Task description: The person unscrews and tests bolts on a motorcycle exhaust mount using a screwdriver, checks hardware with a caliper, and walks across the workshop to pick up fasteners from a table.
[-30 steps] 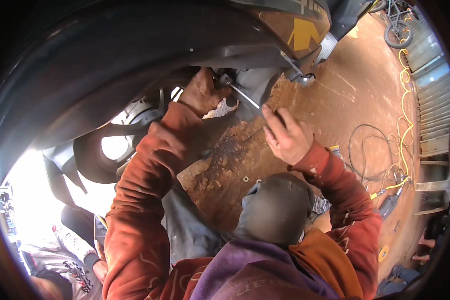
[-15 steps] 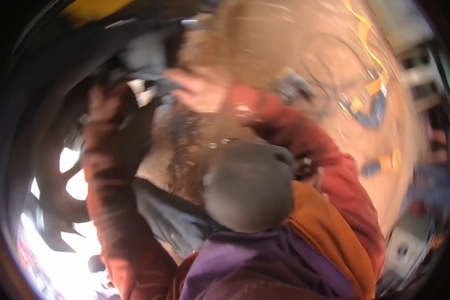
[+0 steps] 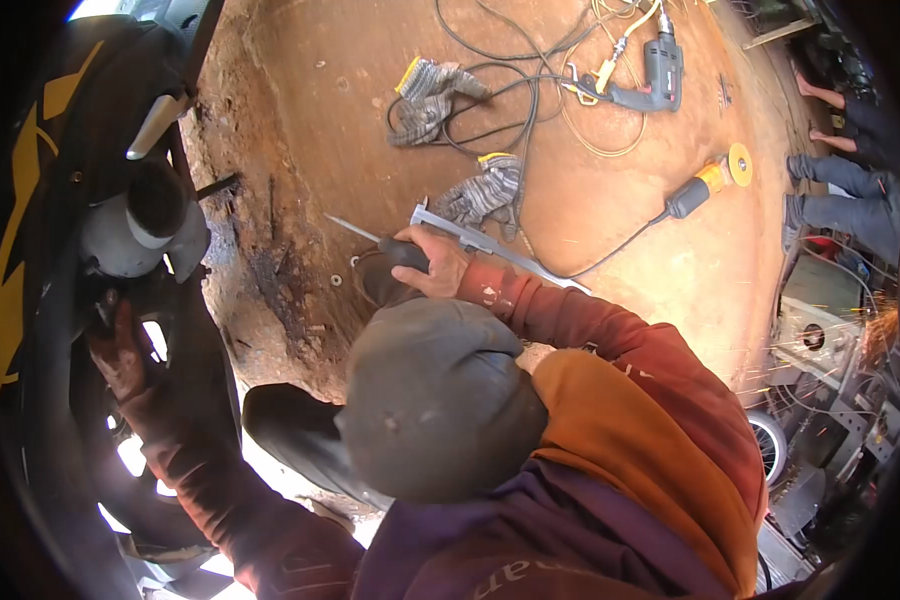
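My right hand (image 3: pixel 440 264) is closed round the black handle of a screwdriver (image 3: pixel 355 229), whose metal shaft points to the upper left over the brown surface. Just beyond this hand lies a silver vernier caliper (image 3: pixel 505 251), against a grey knit glove (image 3: pixel 485 192) with a yellow cuff. My left hand (image 3: pixel 120 355) reaches into shadow on the black and yellow motorcycle (image 3: pixel 20 240), below a grey rounded part (image 3: pixel 130 240). Its fingers look closed on a dark part that I cannot make out.
Another glove (image 3: pixel 427 105), a corded drill (image 3: pixel 660 75) and an angle grinder (image 3: pixel 710 180) with a yellow disc lie on the brown surface, with cables between them. A capped head (image 3: pixel 435 400) blocks the lower middle. People's legs (image 3: pixel 840 205) and flying sparks (image 3: pixel 880 330) show at the right.
The view has swung and sharpened. My right hand has moved from beside the motorcycle to the brown surface and now holds the screwdriver. My left hand is still at the motorcycle.
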Motion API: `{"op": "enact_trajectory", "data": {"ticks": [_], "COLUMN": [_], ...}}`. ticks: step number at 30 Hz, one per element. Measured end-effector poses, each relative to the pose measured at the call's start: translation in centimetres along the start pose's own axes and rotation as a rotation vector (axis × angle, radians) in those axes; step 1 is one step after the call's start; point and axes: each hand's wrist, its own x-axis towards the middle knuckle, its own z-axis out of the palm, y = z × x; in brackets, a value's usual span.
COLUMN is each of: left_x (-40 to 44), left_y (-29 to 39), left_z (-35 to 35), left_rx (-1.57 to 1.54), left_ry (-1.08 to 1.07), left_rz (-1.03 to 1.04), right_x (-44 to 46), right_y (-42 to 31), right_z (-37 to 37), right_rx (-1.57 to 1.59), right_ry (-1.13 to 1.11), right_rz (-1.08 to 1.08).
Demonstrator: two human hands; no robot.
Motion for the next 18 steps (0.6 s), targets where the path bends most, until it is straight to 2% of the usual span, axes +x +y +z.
{"op": "enact_trajectory", "data": {"ticks": [4,5,7,8,10,11,13,14,15,16,17,18], "left_x": [-0.2,-0.2,0.0,0.0,-0.5,-0.4,-1.0,-1.5,-2.7,-3.8,-5.5,-6.8], "left_y": [0.9,0.5,-1.8,-0.6,2.5,-0.8,-3.2,-4.5,-1.1,2.7,5.8,8.0], "left_z": [0.2,0.3,0.0,0.0,0.8,0.8,1.2,2.1,2.3,2.4,3.3,3.7], "left_rx": [0.174,0.151,0.320,0.333,0.035,0.003,0.177,0.272,0.569,0.867,0.865,0.834], "left_ry": [-0.005,-0.006,-0.009,-0.015,-0.049,-0.100,-0.003,0.080,0.128,0.187,0.174,0.202], "left_rz": [-0.095,-0.023,-0.095,-0.101,-0.154,-0.299,-0.263,-0.117,-0.090,-0.081,-0.079,-0.009], "right_x": [-0.9,-1.4,-1.6,-1.9,-2.6,-3.1,-3.9,-4.7,-5.3,-6.6,-7.6,-8.7], "right_y": [-0.5,-0.8,-1.4,-0.3,3.7,4.1,4.2,5.2,3.9,2.2,0.2,-1.9], "right_z": [-2.1,-3.0,-5.4,-6.0,-5.9,-5.7,-5.3,-5.1,-5.3,-5.6,-5.9,-6.5], "right_rx": [-0.161,-0.213,-0.325,-0.314,-0.329,-0.319,-0.222,-0.131,-0.131,-0.263,-0.395,-0.396], "right_ry": [0.074,0.122,0.036,0.026,0.150,0.140,0.372,0.435,0.431,0.477,0.525,0.521], "right_rz": [0.127,0.163,0.339,0.344,0.416,0.419,0.437,0.292,0.296,0.295,0.292,0.302]}}
